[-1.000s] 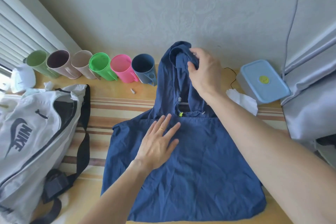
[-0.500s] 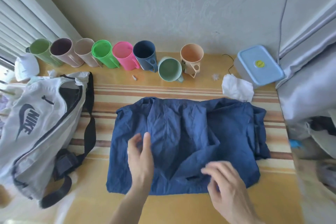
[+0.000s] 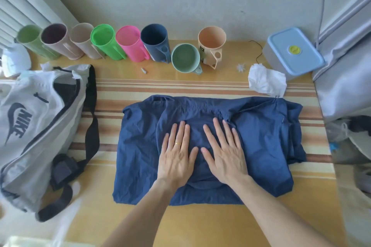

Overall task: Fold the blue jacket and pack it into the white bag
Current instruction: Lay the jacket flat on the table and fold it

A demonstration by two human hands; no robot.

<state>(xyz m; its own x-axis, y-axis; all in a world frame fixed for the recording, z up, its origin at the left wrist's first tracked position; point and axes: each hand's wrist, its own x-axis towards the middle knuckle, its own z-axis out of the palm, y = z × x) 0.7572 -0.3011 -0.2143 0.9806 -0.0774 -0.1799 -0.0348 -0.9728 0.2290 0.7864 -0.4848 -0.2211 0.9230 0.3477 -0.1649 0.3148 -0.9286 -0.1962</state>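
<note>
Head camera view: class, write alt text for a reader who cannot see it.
Two hands, left hand and right hand, press flat on a partly folded blue jacket on a striped table. A white bag lies to its left; a row of coloured cups lines the wall.

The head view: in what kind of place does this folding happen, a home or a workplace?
Probably a home: a row of plastic mugs stands along the wall, with a lidded food box and a grey curtain beside the striped table.
</note>
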